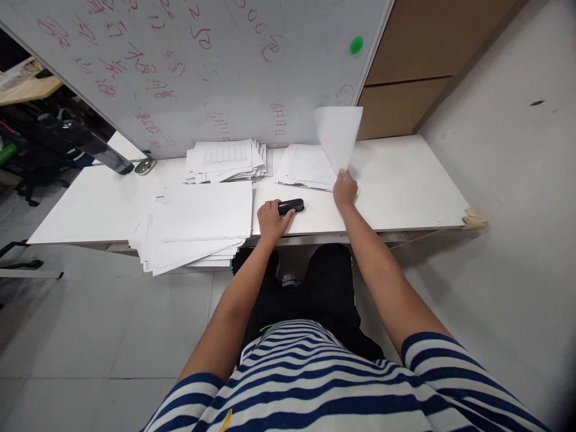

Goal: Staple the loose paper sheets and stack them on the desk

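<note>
While left fingers (269, 206) clasp a stapler (292, 206) (black), right fingers (342, 174) pinch paper (339, 131).

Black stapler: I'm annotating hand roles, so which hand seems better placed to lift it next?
Probably the left hand: it has hold of the black stapler, while the right hand holds a raised sheet.
</note>
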Demonstrator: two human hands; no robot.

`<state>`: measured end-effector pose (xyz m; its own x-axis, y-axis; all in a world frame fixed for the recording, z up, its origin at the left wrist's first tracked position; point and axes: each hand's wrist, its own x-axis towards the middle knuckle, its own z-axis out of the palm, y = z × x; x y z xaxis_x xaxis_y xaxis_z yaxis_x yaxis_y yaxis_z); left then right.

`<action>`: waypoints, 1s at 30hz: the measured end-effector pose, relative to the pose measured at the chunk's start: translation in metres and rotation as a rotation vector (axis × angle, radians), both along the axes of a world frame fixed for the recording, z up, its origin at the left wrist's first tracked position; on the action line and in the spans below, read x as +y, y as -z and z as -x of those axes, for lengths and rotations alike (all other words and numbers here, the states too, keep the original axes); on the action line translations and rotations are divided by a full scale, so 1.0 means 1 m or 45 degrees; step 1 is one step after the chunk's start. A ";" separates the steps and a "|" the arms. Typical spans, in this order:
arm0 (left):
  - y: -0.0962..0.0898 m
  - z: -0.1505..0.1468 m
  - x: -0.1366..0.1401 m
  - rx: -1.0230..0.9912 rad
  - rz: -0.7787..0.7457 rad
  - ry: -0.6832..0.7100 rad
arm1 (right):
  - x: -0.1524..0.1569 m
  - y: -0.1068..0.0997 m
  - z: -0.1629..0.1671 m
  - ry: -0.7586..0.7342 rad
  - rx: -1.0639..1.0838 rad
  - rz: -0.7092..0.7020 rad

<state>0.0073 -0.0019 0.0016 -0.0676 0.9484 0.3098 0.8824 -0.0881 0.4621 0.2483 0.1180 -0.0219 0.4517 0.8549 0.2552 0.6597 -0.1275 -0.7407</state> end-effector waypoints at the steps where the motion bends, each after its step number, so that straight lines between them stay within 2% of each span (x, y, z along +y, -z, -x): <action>1: -0.001 0.001 0.000 -0.068 -0.006 0.026 | 0.000 0.000 0.000 0.005 -0.007 -0.001; 4: -0.010 0.007 0.014 -0.404 -0.016 -0.043 | 0.000 0.000 0.001 -0.006 -0.052 -0.007; 7: -0.024 0.015 0.053 -0.634 0.014 -0.201 | 0.002 0.001 0.002 -0.085 -0.150 -0.056; 9: -0.033 0.018 0.086 -0.518 0.123 -0.197 | 0.003 0.000 0.004 -0.147 -0.258 -0.088; 11: -0.040 0.016 0.116 -0.287 0.384 -0.239 | 0.005 -0.002 0.006 -0.192 -0.378 -0.084; 14: -0.045 0.005 0.141 -0.108 0.582 -0.232 | 0.006 -0.005 0.009 -0.245 -0.500 -0.039; 20: -0.043 -0.025 0.141 0.145 0.636 -0.214 | 0.008 -0.001 0.010 -0.263 -0.486 -0.019; 23: -0.040 -0.038 0.136 0.185 0.613 -0.229 | 0.008 0.001 0.010 -0.271 -0.464 -0.027; 27: -0.039 -0.050 0.127 0.246 0.468 -0.285 | 0.008 -0.002 0.010 -0.285 -0.470 0.004; 30: -0.042 -0.052 0.122 0.273 0.316 -0.226 | 0.007 -0.004 0.011 -0.279 -0.478 0.014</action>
<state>0.0591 0.1201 0.0431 -0.1961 0.9758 0.0971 0.9531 0.1663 0.2530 0.2374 0.1251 -0.0178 0.1367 0.9240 0.3572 0.8952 0.0392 -0.4439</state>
